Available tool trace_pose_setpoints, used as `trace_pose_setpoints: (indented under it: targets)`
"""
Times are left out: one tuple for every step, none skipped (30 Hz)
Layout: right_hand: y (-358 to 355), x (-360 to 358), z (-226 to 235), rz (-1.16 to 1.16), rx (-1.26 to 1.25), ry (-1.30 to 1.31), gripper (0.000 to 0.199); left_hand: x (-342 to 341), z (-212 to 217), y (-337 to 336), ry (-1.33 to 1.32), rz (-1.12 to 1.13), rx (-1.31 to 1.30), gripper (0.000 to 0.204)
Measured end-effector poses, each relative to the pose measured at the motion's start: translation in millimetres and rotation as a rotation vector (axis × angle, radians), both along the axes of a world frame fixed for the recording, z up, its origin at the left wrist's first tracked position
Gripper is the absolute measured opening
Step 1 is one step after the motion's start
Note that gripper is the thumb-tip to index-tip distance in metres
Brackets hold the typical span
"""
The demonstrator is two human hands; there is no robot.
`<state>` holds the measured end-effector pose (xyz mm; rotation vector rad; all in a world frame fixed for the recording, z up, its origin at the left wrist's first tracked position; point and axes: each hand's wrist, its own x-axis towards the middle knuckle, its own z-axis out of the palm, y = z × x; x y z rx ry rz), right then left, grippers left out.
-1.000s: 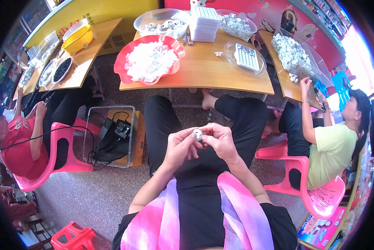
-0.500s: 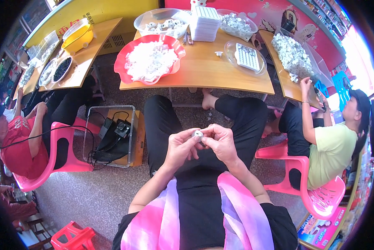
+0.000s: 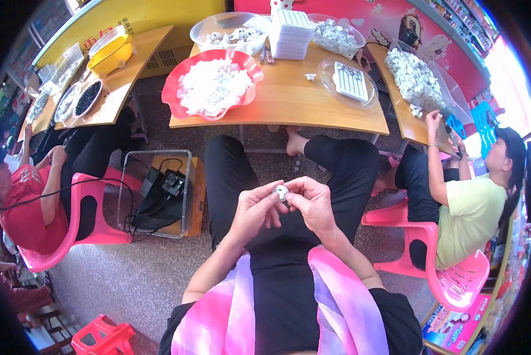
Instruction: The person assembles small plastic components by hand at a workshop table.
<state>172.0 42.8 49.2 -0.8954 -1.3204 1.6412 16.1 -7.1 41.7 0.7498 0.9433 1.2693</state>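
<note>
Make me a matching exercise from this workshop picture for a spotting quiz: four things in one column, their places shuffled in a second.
Things:
1. small white plastic part
2. red scalloped plastic bowl of white pieces
3. stack of white square trays
4. yellow plastic bowl

Places:
A. far edge of the middle wooden table
B. between the fingertips of the left hand and right hand
C. left-hand table
D. near left corner of the middle table

Pairs: 1-B, 2-D, 3-A, 4-C
</note>
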Motion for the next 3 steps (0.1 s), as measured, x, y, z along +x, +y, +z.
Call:
trace_pose_setpoints:
  targets:
    - [0.1, -0.2, 0.8, -0.002, -0.003, -0.001, 0.013, -0.5, -0.8, 0.0, 0.003, -0.011, 0.006, 0.031]
    - [0.0, 0.0, -0.1, -0.004, -0.013, 0.007, 0.014, -0.5, -0.7, -0.2, 0.001, -0.016, 0.007, 0.031]
    - [0.1, 0.3, -1.9, -0.007, -0.023, 0.016, 0.014, -0.5, 0.2, -0.3, 0.0, -0.022, 0.009, 0.031]
